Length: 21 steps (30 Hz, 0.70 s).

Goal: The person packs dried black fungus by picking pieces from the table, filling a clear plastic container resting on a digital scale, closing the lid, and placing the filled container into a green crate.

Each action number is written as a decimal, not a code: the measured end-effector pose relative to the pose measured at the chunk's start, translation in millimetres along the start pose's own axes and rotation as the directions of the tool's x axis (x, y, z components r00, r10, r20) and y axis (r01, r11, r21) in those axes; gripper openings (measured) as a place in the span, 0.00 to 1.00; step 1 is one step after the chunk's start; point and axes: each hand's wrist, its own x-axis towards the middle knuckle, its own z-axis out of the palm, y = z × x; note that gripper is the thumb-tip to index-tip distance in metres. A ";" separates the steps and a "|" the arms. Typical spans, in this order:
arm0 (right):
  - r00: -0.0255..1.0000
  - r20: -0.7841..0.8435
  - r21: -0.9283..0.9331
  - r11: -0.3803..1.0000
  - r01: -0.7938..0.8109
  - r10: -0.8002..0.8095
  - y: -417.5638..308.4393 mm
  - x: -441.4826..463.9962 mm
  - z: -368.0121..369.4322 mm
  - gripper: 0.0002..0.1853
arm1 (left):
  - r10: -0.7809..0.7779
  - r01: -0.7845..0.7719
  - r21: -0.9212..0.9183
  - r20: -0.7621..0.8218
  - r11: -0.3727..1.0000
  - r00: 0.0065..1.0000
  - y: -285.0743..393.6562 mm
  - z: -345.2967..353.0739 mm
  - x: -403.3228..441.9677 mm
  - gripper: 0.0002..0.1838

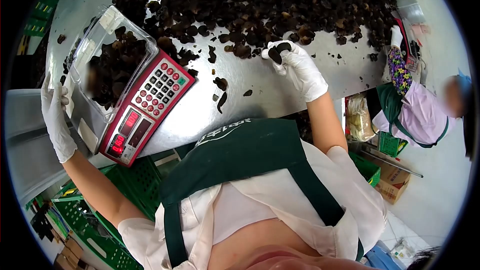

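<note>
A digital scale (170, 92) with a red frame and lit red digits stands on the metal table. On it rests a clear plastic box (150, 50) holding dark wood ear mushrooms (117, 65). My left hand (56, 115), in a white glove, is at the box's left side with its fingers apart; whether it touches the box I cannot tell. My right hand (297, 67), also gloved, pinches dark wood ear pieces (276, 54) between thumb and fingers, above the near side of the big pile of wood ear mushrooms (265, 7).
Loose wood ear pieces (220, 84) lie on the metal table (200, 115) between scale and pile. Green crates (132, 182) stand below the table. At the right, a person in a green apron and floral sleeve (400, 72) works by another red scale (411, 45). Cardboard box (392, 182) on the floor.
</note>
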 end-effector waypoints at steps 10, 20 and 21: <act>0.984 -0.135 -0.525 0.851 0.026 -0.114 -17.5 -5.5 4.4 0.15 | 0.036 -0.034 -0.077 0.022 0.996 0.999 10.4 -7.3 -29.0 0.28; 0.943 0.182 -0.919 0.294 0.264 -0.277 36.6 20.3 44.3 0.17 | 0.018 -0.019 -0.062 -0.029 0.998 0.999 24.0 2.2 -55.9 0.26; 0.907 0.281 -0.940 0.103 0.327 -0.315 41.7 21.3 49.3 0.17 | 0.009 -0.011 -0.073 -0.027 0.997 1.000 24.1 2.7 -57.8 0.25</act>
